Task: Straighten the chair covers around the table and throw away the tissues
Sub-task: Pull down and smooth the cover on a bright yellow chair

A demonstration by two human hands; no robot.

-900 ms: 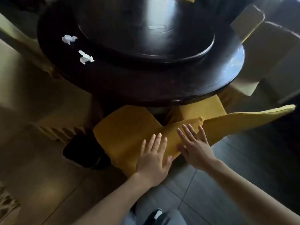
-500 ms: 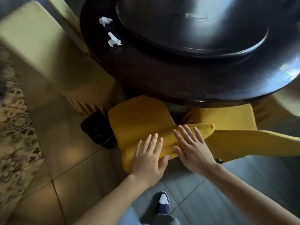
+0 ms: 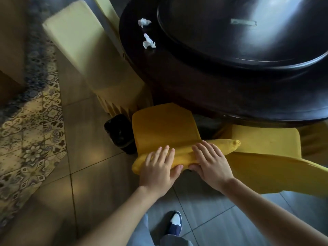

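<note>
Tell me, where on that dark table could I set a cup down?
The table rim is bare from below the two tissues round toward the right. The raised turntable is bare too. Down at the yellow chair cover, both hands press flat: left hand, right hand.

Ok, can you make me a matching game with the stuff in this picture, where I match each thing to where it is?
Things:
1. tissues
2. left hand
3. bin
4. shoe

Places:
A. on the floor between the pale chair and the yellow chair
B. on the dark table near its edge
C. flat on top of the yellow chair back
D. on the grey floor tiles at the bottom of the view

Pairs: 1-B, 2-C, 3-A, 4-D
</note>
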